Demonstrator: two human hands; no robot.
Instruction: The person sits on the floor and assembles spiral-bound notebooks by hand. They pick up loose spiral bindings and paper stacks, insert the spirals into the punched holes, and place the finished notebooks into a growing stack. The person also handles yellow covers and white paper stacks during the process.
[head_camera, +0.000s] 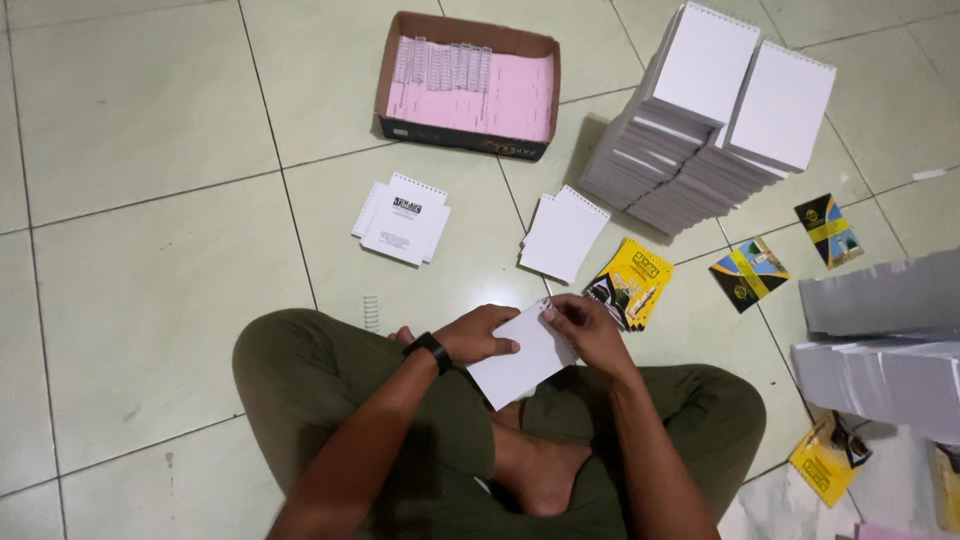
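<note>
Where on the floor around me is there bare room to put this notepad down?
Bare tiles run left of the cardboard box and the printed notepads. The right is crowded: tall pad stacks, yellow covers, grey paper piles.

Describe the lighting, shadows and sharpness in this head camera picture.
Head view: soft, dim overhead light with a greenish cast on the tile floor; the notepad stacks throw a shadow leftward; no strong glare; the wide lens bends the tile seams near the edges; the left hand, right hand and white pad are reasonably sharp.
</note>
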